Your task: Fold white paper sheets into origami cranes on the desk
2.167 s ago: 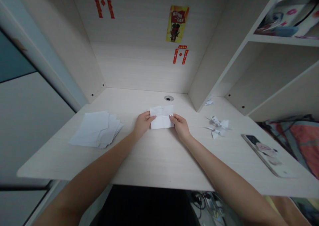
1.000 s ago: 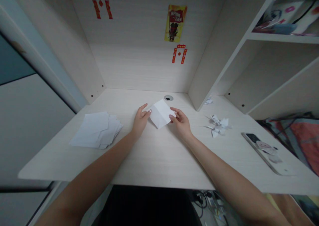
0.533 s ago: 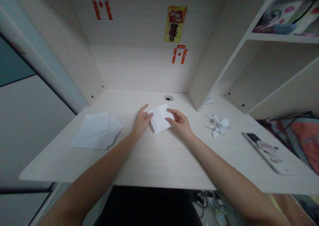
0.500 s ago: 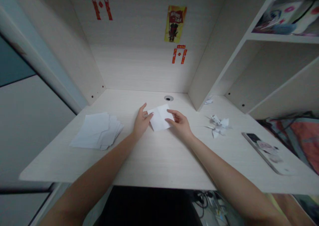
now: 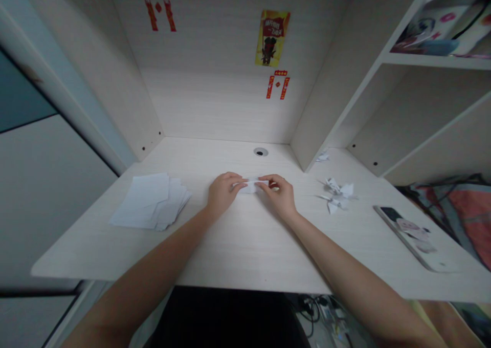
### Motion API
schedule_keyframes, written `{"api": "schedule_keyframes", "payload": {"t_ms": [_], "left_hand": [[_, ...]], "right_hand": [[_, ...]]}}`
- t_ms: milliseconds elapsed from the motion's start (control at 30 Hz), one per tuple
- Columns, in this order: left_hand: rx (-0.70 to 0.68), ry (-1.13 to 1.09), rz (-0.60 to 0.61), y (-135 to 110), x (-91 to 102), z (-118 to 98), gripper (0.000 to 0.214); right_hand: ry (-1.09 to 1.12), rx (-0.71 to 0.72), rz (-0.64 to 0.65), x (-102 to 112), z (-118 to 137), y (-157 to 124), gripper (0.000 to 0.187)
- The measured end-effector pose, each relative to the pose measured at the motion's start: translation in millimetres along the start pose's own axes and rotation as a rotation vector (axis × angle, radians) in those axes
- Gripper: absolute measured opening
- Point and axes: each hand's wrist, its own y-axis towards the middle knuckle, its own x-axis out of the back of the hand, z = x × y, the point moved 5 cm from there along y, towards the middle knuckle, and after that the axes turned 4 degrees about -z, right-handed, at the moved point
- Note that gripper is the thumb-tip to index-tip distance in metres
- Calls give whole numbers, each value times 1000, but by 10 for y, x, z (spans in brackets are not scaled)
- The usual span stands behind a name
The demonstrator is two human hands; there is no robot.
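The small white paper [image 5: 250, 188] sits right between the two hands, out in front of the person, and its long side runs left to right, much the same way as the front edge of the tabletop [image 5: 245, 251]. Neither hand is nearer, because both are touching it. The left hand [image 5: 223, 193] pinches the left end with its thumb and fingers, and the right hand [image 5: 282, 194] pinches the right end the same way. The paper is well in from the front edge, and the round hole [image 5: 261, 152] is behind it, close to the back edge. I cannot tell if the paper rests on the tabletop or is held a little above it. It looks like a thin, plain strip, wider than it is tall, with a line along it that looks like a fold. The fingers hide both ends, so its full shape does not show. A pile of white sheets [image 5: 143, 202] lies toward the left edge, and crumply little paper pieces [image 5: 334, 199] lie toward the right.
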Motion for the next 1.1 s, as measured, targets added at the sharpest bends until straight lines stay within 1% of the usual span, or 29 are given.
{"api": "schedule_keyframes", "payload": {"t_ms": [100, 200, 267, 433, 567, 700, 833, 933, 1033, 1100], "left_hand": [[-82, 109, -2, -8, 45, -98, 23], [-147, 198, -8, -23, 73, -177, 24], [-188, 231, -17, -30, 80, -211, 23], [-247, 257, -40, -34, 90, -228, 21], [-242, 270, -47, -29, 110, -203, 19], [-220, 290, -81, -12, 149, -177, 18], [-200, 322, -131, 5, 201, -161, 19], [-182, 338, -152, 14, 239, -137, 19], [-143, 333, -170, 21, 269, -101, 20], [-129, 321, -170, 22, 267, -96, 20]], "right_hand": [[-134, 164, -75, 68, 167, 5, 21], [-160, 273, -31, 49, 267, -15, 15], [-159, 312, 6, 21, 291, -37, 10], [-176, 333, 21, 7, 296, -72, 9], [-261, 389, 41, 20, 307, -56, 9], [-362, 424, 33, 47, 281, -7, 11], [-431, 413, 24, 77, 193, 48, 14], [-461, 367, -5, 123, 102, 95, 13], [-418, 302, -72, 188, 65, 131, 16], [-347, 315, -76, 187, 109, 126, 18]]}}
